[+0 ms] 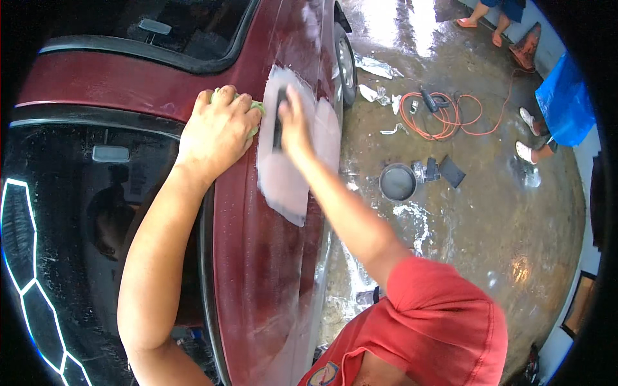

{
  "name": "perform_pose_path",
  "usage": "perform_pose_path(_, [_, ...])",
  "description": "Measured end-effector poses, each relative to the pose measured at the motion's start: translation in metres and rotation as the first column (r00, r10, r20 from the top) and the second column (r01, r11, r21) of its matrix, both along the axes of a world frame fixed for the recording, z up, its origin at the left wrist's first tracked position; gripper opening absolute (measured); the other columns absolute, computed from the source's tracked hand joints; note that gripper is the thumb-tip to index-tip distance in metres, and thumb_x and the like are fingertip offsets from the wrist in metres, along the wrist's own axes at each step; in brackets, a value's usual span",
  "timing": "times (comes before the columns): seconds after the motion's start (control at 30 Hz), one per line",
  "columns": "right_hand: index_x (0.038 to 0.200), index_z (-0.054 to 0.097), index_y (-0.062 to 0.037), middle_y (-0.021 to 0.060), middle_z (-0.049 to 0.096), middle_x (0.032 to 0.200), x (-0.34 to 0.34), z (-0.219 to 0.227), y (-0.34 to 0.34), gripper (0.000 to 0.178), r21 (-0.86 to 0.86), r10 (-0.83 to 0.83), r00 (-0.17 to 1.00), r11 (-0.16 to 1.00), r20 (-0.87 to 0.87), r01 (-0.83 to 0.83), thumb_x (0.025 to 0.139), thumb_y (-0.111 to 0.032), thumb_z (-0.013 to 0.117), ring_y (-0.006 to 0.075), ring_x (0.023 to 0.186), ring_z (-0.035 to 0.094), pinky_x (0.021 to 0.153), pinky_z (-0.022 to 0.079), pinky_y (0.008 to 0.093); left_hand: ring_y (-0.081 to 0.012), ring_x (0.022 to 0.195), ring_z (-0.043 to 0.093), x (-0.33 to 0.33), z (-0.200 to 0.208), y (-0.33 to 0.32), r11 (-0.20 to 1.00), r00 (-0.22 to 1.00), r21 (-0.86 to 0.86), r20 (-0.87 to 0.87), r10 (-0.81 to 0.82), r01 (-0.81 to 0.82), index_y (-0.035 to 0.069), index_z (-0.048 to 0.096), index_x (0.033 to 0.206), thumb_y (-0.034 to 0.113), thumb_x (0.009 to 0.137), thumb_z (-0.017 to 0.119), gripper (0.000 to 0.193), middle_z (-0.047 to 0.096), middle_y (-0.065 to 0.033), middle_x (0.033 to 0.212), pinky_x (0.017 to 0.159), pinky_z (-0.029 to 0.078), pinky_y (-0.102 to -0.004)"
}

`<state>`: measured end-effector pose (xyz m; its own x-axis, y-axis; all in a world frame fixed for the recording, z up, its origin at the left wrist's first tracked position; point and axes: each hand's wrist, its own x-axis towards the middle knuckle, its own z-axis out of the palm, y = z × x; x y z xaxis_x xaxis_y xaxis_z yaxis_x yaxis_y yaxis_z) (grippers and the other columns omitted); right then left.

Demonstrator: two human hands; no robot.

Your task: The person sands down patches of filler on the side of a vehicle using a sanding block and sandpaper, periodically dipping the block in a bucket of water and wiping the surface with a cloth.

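A dark red car (248, 283) with black windows lies under my arms. On its side panel is a smooth whitish patch of filler (280, 183). My right hand (295, 125), slightly blurred, is closed on a narrow dark sanding block (278, 132) that lies flat against the patch. Beside it, on the red body edge above the window, my left hand (219, 128) is closed over a crumpled light green cloth (258, 108). Most of the cloth is hidden beneath the fingers.
On the wet floor to the right stand a round dark bowl (397, 182) and dark sheets (452, 172). Farther off lie a coiled orange hose (444, 132) and a black tool (430, 100). Two people's feet show near a blue sheet (566, 96) and an orange cone (526, 48).
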<state>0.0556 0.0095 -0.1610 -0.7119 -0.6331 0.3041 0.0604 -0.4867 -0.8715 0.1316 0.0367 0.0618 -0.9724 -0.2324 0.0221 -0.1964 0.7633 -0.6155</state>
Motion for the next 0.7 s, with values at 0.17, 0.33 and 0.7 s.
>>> perform_pose_path(0.17, [0.147, 0.032, -0.0011, 0.0277, 0.016, 0.157, 0.059, -0.010, 0.046, 0.051, 0.117, 0.131, 0.991, 0.985, -0.013, -0.129, 0.103, -0.025, 0.043, 0.0404, 0.147, 0.013, 0.118, 0.014, 0.0477, -0.0240, 0.109, 0.054, 0.006, -0.007, -0.005, 0.999, 0.999, -0.015, 0.041, 0.034, -0.033, 0.014, 0.066, 0.097, 0.017, 0.070, 0.074, 0.028, 0.060, -0.0016, 0.103, 0.090, 0.045, -0.0410])
perform_pose_path(0.33, [0.137, 0.043, 0.0028, 0.0236, 0.046, 0.139, -0.016, 0.010, -0.049, 0.044, -0.037, -0.159, 0.978, 0.986, 0.135, 0.165, 0.099, -0.019, 0.046, 0.0365, 0.130, 0.045, 0.109, 0.034, 0.0405, -0.0233, 0.108, 0.054, 0.010, -0.010, -0.010, 0.999, 0.999, -0.042, 0.032, -0.008, 0.009, 0.016, 0.067, 0.100, 0.019, 0.074, 0.071, 0.027, 0.060, -0.0007, 0.103, 0.090, 0.045, -0.0403])
perform_pose_path(0.7, [0.142, 0.037, 0.0012, 0.0240, 0.036, 0.150, 0.024, -0.012, -0.008, 0.047, -0.050, -0.079, 0.995, 0.996, -0.057, 0.076, 0.101, -0.019, 0.045, 0.0359, 0.143, 0.029, 0.117, 0.022, 0.0407, -0.0227, 0.107, 0.054, 0.011, -0.010, -0.009, 0.997, 0.999, -0.079, 0.034, -0.009, 0.011, 0.018, 0.068, 0.101, 0.019, 0.078, 0.068, 0.023, 0.059, -0.0002, 0.101, 0.090, 0.044, -0.0393])
